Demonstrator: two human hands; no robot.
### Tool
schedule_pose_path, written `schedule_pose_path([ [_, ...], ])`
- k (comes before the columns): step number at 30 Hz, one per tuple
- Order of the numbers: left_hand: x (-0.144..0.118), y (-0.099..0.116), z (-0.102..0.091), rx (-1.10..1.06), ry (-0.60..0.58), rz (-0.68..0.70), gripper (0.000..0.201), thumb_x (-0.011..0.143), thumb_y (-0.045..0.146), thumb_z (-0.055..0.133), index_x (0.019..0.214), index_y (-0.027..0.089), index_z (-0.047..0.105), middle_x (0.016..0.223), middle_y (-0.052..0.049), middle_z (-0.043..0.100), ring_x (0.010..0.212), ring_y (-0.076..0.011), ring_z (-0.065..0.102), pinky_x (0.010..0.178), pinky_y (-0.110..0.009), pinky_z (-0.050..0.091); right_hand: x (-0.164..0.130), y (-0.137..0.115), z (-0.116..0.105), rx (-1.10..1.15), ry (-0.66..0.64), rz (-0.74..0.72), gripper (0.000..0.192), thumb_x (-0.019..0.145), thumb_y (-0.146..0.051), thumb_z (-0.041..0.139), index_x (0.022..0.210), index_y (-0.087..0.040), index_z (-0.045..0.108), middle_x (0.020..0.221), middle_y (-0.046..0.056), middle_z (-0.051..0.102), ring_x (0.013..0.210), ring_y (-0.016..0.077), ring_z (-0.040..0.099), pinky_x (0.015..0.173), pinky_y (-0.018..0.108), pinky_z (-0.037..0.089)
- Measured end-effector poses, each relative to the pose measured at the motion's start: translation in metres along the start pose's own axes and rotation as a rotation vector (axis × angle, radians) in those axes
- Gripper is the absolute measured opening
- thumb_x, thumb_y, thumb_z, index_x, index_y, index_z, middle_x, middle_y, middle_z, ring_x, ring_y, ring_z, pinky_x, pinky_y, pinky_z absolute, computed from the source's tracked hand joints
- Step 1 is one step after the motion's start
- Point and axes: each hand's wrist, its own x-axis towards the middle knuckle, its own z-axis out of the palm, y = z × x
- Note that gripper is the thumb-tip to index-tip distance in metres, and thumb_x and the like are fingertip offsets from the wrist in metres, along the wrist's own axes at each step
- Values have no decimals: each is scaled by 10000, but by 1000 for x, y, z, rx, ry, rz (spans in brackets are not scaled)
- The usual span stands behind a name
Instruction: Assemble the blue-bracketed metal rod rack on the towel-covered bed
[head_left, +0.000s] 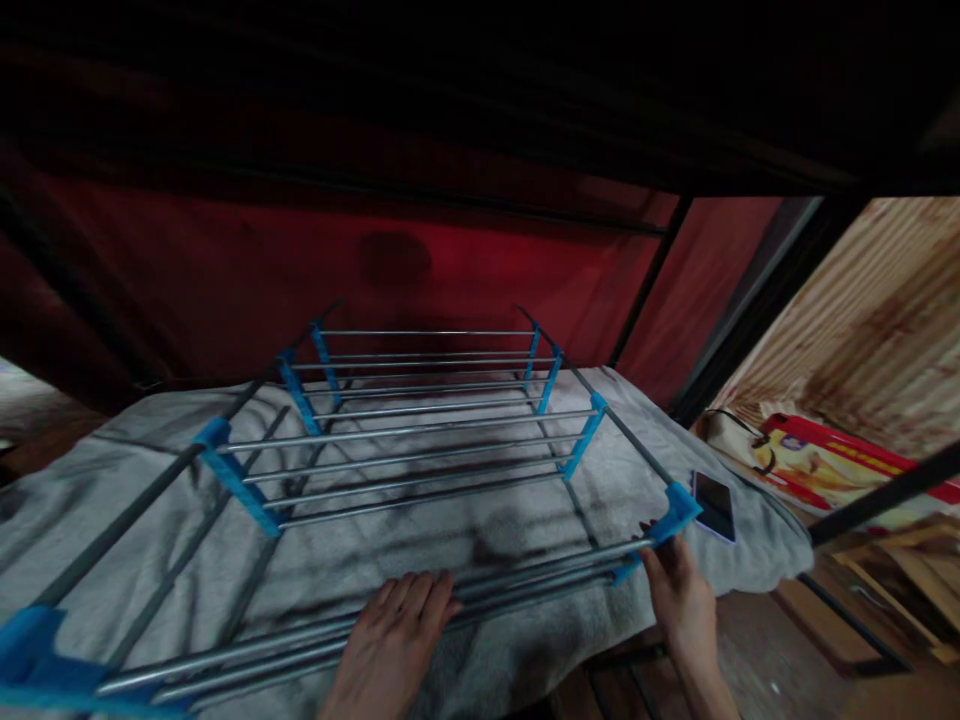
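A rack (420, 455) of metal rods, dark side poles and blue plastic brackets lies on a grey blanket (480, 510). My left hand (397, 635) is closed over the nearest rods, close to their middle, fingers together and thumb to the right. At the near right corner, my right hand (675, 580) grips the rod's end at a blue bracket (676, 510), its fingertips partly hidden behind it. Another blue bracket (34, 645) forms the near left corner, cut off by the frame. Further brackets, such as the blue one (585, 435) midway along the right pole, join the rods behind.
A phone (714, 506) lies on the blanket right of the rack. Beyond it are a red and yellow package (832, 460) and a dark bed-frame pole (892, 495). Red cloth (480, 270) hangs behind the rack, and a dark surface spans overhead.
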Motion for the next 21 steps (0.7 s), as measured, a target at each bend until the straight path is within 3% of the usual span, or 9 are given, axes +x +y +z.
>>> schedule_pose_path([
  [4,3,3,-2,-56,-111,-42,200,952,134,525,1060,215,672,911,-34,718,807,-198,682,731,-329,513,-1,6,-2,-125,-35,34,505,876,-652,426,1035,-221,637,786,118,736,652,341,708,493,359,452],
  [11,9,9,-12,-160,-243,-125,169,945,159,576,1077,230,653,952,-25,707,858,-201,681,763,-327,511,-3,19,0,-262,-33,36,630,884,-725,339,1054,-200,643,727,146,719,560,346,652,492,370,397],
  [16,10,5,-16,-133,-223,-66,158,961,150,535,1051,215,648,919,-30,705,816,-193,685,722,-312,495,-2,9,1,-260,17,51,673,902,-710,327,1082,-155,662,795,171,732,617,345,664,538,373,401],
  [21,13,-2,-15,-116,-79,32,209,988,146,442,1022,185,645,861,-35,711,724,-188,681,668,-320,482,-1,-15,2,-129,65,52,565,926,-616,385,1072,-146,661,878,167,738,721,313,694,609,359,443],
])
